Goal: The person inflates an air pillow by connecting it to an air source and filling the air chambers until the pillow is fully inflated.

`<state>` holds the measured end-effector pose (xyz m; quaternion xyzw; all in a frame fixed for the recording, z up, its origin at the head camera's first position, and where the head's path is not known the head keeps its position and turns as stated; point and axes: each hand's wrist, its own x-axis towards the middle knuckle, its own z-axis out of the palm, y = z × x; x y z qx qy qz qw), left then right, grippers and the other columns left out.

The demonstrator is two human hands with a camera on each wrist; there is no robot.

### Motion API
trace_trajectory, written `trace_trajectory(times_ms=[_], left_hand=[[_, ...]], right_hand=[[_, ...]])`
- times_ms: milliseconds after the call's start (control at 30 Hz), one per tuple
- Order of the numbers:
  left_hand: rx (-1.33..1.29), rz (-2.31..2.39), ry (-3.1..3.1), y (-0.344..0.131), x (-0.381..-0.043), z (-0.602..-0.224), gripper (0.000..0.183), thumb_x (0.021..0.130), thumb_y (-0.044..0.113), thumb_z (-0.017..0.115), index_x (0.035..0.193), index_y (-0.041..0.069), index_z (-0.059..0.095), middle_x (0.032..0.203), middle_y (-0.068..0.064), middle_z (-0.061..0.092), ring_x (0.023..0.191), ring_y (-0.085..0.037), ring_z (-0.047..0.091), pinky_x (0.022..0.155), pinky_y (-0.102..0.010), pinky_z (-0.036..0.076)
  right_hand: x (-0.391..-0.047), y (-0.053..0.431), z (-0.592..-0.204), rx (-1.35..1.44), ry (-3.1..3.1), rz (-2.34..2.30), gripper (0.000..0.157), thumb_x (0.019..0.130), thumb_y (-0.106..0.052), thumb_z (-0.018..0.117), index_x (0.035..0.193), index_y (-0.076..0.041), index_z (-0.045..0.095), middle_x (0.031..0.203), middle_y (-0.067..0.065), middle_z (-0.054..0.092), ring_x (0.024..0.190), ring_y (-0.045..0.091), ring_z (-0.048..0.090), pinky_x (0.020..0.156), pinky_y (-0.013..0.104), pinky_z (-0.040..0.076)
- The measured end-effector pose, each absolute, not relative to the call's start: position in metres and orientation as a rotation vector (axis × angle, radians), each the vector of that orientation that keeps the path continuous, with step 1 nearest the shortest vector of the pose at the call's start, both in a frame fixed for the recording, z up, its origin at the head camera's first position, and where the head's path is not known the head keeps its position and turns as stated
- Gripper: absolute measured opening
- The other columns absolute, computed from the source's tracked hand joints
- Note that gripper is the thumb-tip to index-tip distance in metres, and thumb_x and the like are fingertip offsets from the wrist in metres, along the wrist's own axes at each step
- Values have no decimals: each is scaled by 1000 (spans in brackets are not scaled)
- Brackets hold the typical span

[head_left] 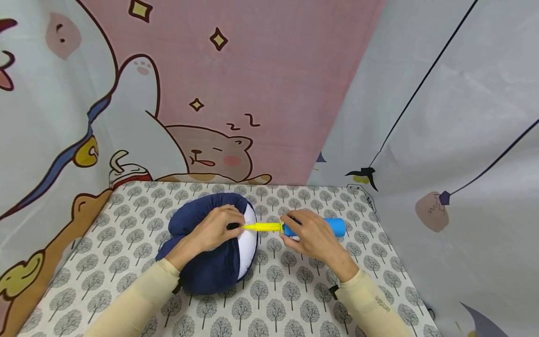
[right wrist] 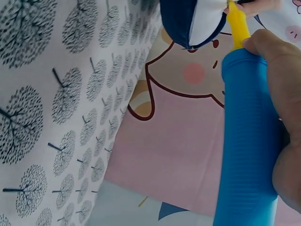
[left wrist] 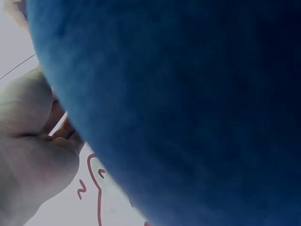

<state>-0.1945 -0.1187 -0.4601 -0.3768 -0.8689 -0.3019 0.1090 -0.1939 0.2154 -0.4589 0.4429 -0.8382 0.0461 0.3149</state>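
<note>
left hand (head_left: 214,231): fingers curled, pinching the valve on the navy-and-white cushion (head_left: 210,267) lying on the tree-print table (head_left: 294,299) | right hand (head_left: 313,236): fingers wrapped around blue pump (head_left: 337,226) | yellow nozzle (head_left: 263,227): meets the cushion between the hands

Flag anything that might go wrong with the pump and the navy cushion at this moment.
The left hand pinches where the yellow nozzle meets the navy cushion; if that pinch loosens, the nozzle could slip out. The right hand grips the blue pump clear of the table, so a skewed push might bend the thin nozzle. The cushion is round, so it could roll.
</note>
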Motion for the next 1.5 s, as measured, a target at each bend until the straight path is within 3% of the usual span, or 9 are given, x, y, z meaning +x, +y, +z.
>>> trace_trajectory(times_ms=[233, 500, 667, 867, 1033, 1167, 1267, 1400, 1500], left_hand=[[-1104, -908, -2546, -120, -197, -461, 9, 97, 7, 89, 105, 10, 88, 109, -5, 87, 111, -25, 78, 96, -44, 67], [-1089, -905, -2507, -119, -198, -464, 7, 96, 5, 89, 101, 9, 88, 108, -8, 88, 115, -29, 79, 109, -50, 63], [-1084, -909, -2486, -117, -197, -464, 6, 96, 3, 86, 99, 8, 88, 102, -6, 87, 113, -28, 80, 118, -51, 59], [-1092, -905, -2467, -116, -196, -465, 8, 96, 0, 84, 98, 7, 88, 98, -4, 87, 111, -28, 80, 119, -52, 58], [-1101, -884, -2453, -116, -197, -468, 8, 96, 1, 84, 98, 7, 88, 98, -4, 87, 111, -27, 80, 118, -51, 59], [-1099, -880, -2463, -116, -197, -468, 7, 97, 2, 84, 100, 7, 88, 100, -5, 87, 111, -27, 80, 117, -50, 59], [-1109, -879, -2483, -115, -196, -468, 5, 98, 3, 84, 99, 8, 86, 103, -5, 86, 109, -26, 79, 112, -48, 61], [-1103, -880, -2519, -117, -196, -468, 6, 100, 5, 84, 98, 11, 83, 106, -5, 84, 102, -22, 75, 97, -43, 63], [-1087, -895, -2551, -119, -195, -468, 7, 100, 6, 84, 101, 13, 84, 108, -4, 83, 102, -20, 73, 89, -40, 63]], right_hand=[[-199, 214, -462, 1161, -2097, 25, 42, 93, -36, 88, 123, -9, 77, 114, 13, 82, 96, 28, 81, 89, 41, 69], [-198, 215, -457, 1157, -2269, 166, 46, 92, -38, 88, 128, -10, 81, 119, 13, 85, 104, 30, 83, 92, 43, 69], [-198, 215, -452, 1153, -2423, 266, 45, 94, -38, 86, 130, -11, 82, 118, 12, 85, 95, 25, 81, 78, 35, 68], [-200, 215, -443, 1136, -2644, 422, 42, 98, -38, 83, 131, -13, 80, 104, 4, 80, 75, 8, 59, 59, 19, 47], [-207, 216, -441, 1192, -2724, 546, 13, 100, -33, 81, 101, -23, 73, 78, -11, 58, 65, 1, 43, 55, 20, 39], [-214, 218, -444, 1253, -2742, 661, 24, 100, -28, 82, 86, -29, 63, 70, -15, 50, 60, -1, 40, 54, 19, 38], [-215, 220, -449, 1213, -2735, 667, 11, 98, -30, 84, 98, -25, 75, 76, -12, 61, 63, 0, 45, 56, 19, 41], [-211, 221, -456, 1133, -2638, 532, 41, 93, -37, 88, 127, -16, 84, 106, 1, 82, 79, 8, 66, 66, 22, 55], [-209, 220, -460, 1146, -2479, 401, 47, 90, -38, 91, 129, -14, 84, 119, 9, 85, 91, 19, 78, 75, 29, 65]])
